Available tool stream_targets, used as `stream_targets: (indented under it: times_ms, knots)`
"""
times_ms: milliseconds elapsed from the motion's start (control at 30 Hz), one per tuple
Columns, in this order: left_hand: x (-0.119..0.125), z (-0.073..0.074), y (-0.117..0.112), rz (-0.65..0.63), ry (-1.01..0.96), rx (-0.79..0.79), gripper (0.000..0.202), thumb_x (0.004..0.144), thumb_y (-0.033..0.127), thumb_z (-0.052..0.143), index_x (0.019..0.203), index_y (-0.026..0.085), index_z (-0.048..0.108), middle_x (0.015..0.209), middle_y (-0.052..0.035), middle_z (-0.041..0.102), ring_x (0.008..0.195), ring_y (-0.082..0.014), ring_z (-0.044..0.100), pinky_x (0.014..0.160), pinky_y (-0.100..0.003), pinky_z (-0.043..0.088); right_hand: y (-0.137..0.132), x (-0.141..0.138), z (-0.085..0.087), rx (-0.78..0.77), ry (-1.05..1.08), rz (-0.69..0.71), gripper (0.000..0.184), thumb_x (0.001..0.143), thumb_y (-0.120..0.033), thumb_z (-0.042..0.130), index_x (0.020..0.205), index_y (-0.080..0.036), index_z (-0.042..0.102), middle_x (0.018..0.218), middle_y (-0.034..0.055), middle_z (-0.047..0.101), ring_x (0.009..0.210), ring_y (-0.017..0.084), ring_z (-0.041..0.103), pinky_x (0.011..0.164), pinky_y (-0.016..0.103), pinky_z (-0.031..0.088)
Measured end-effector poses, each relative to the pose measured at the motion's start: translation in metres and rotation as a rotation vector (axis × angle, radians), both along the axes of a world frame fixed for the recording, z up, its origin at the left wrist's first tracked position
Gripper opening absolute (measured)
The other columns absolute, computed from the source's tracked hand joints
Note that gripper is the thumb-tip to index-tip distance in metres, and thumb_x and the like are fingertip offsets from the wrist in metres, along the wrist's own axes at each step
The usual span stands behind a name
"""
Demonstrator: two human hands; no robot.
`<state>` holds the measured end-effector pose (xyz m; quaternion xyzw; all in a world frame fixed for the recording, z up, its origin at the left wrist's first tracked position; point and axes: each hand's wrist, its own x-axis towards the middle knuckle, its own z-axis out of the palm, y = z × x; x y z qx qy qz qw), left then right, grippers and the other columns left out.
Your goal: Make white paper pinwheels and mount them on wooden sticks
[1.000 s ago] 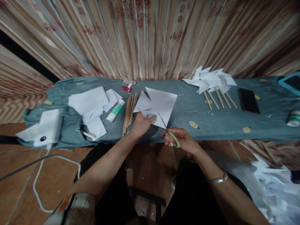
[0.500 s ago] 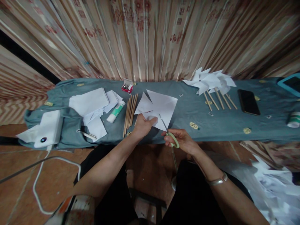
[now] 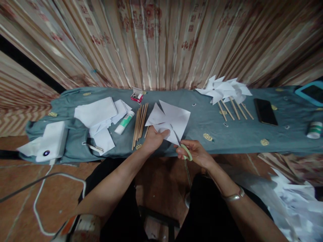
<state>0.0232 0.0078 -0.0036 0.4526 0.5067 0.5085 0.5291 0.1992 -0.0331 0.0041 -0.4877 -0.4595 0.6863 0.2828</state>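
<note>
A white square sheet of paper with slits running in from its corners lies over the table's front half. My left hand pinches its lower left part, thumb on top. In my right hand are scissors with pale green handles. Their blades sit at the sheet's lower right corner and point inward along a cut. Just left of the sheet, several thin wooden sticks lie side by side, with a green and white glue stick beyond them.
Paper pinwheels on sticks lie at the back right, near a black phone. Stacked paper, a small red box of pins and a white power bank are on the left. More white paper shapes lie low at right.
The scissor blades look more closed along the cut at the lower right corner. My left hand keeps its hold on the paper; the whole view has shifted slightly.
</note>
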Motion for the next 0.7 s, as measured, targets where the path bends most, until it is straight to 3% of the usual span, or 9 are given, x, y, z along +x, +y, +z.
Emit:
stream_targets:
  times_ms: [233,700]
  knots:
    - [0.0021,0.0027,-0.0020,-0.013,-0.003,-0.035,0.030,0.061,0.027,0.071,0.088,0.015,0.070,0.095,-0.0065,0.074,0.085,-0.0197,0.065,0.082,-0.031,0.051,0.0004,-0.0008,0.0019,0.031,-0.006,0.001,0.044,0.052,-0.053,0.086,0.064,-0.017,0.065,0.055,-0.0018,0.064,0.049,0.008,0.055,0.047,0.020,0.042]
    - [0.0027,0.0044,-0.0035,0.013,0.031,-0.019,0.024,0.063,0.024,0.070,0.085,0.015,0.070,0.094,-0.0070,0.074,0.086,-0.0199,0.066,0.083,-0.032,0.051,0.0009,-0.0027,0.0026,0.025,-0.007,-0.026,0.043,0.050,-0.052,0.087,0.060,-0.017,0.063,0.053,-0.0014,0.063,0.047,0.008,0.054,0.045,0.020,0.040]
